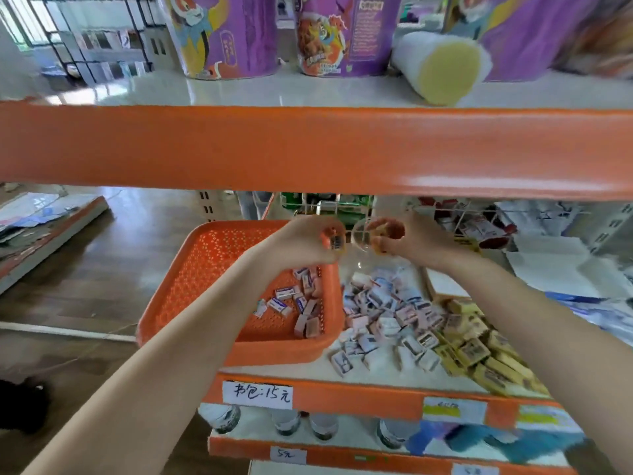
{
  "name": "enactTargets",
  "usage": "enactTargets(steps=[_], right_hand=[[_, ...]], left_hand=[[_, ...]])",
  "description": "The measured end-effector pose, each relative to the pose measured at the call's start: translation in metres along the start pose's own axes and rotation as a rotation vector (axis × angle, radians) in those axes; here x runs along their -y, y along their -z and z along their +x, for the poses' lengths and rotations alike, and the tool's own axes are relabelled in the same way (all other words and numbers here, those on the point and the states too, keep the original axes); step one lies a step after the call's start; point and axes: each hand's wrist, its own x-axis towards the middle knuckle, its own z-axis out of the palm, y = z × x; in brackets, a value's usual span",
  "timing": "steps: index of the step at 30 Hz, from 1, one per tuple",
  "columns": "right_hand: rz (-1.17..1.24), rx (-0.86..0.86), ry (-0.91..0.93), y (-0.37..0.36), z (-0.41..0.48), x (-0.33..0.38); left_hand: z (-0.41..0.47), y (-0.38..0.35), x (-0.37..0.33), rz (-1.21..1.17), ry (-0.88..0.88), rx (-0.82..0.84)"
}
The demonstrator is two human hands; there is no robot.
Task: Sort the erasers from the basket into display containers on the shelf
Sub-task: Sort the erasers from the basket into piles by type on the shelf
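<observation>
An orange perforated basket [212, 269] rests on the middle shelf with several small wrapped erasers [294, 303] in its right corner. My left hand [308, 240] is raised above the basket and pinches a pink eraser with a barcode label [335, 238]. My right hand [416, 240] holds a clear round container [366, 236] with pinkish erasers inside, its mouth turned toward the left hand. On the shelf to the right of the basket lie a heap of pale pink and blue erasers [380, 310] and a heap of yellow erasers [479, 347].
A wide orange shelf beam [308, 149] crosses the view just above my hands. Purple cartoon-printed tubs [236, 36] and a white and yellow roll [442, 66] stand on the top shelf. White wire racks [455, 217] sit behind my hands. Bottles [322, 426] fill the lower shelf.
</observation>
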Motion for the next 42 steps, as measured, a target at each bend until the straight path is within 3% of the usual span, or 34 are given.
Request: enactTargets(steps=[12,20,33,39,42], right_hand=[[-0.038,-0.117,-0.387,0.064,-0.138,-0.106],[0.05,-0.161,-0.459,0.047,-0.168,-0.123],[-0.097,-0.123,-0.363,0.039,-0.143,-0.111],[-0.142,-0.158,-0.186,0.031,-0.101,-0.097],[-0.13,-0.125,-0.101,0.022,-0.076,-0.077]], left_hand=[[0.065,-0.091,-0.128,0.149,-0.346,0.356],[0.071,-0.129,-0.142,0.286,-0.477,0.551],[0.06,-0.107,-0.11,0.177,-0.419,0.426],[0.048,-0.07,-0.078,0.09,-0.371,0.156],[0.034,-0.044,-0.055,-0.05,-0.25,0.005]])
